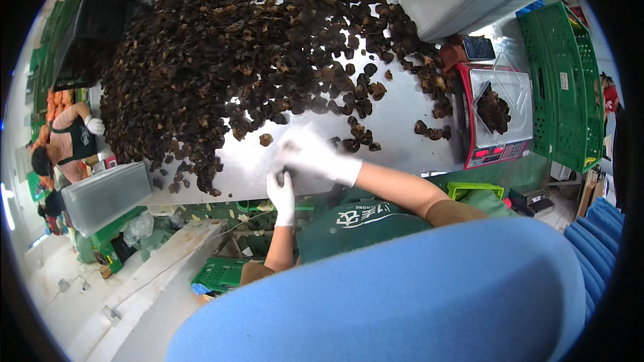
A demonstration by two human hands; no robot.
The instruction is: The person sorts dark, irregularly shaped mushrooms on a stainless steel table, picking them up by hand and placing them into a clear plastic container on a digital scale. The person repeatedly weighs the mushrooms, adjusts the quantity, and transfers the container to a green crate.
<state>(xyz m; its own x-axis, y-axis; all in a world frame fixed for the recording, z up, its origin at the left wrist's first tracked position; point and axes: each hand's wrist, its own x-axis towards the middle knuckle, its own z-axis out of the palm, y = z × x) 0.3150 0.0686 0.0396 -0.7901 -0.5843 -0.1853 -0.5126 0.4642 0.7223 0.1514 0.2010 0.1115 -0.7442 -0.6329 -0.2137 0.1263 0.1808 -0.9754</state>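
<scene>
My left hand (282, 200), in a white glove, is at the table's near edge with a small dark piece of fungus (283, 171) pinched between thumb and fingers. Just above and to its right, my right hand (318, 155), also gloved in white, reaches over the metal tabletop (244, 161). It is motion-blurred, and I cannot tell whether its fingers hold anything. A broad heap of dark brown fungus pieces, apparently wood ear mushrooms (216, 55), spreads beyond both hands. A small loose cluster of pieces (359, 136) lies beside my right wrist.
A red-framed digital scale (468, 153) at right bears a clear plastic tray (480, 120) with fungus. A phone (478, 48) lies behind it. Stacked plastic containers (108, 196) stand left, a green crate (558, 85) right. A co-worker's gloved hand (94, 124) touches the heap's left edge.
</scene>
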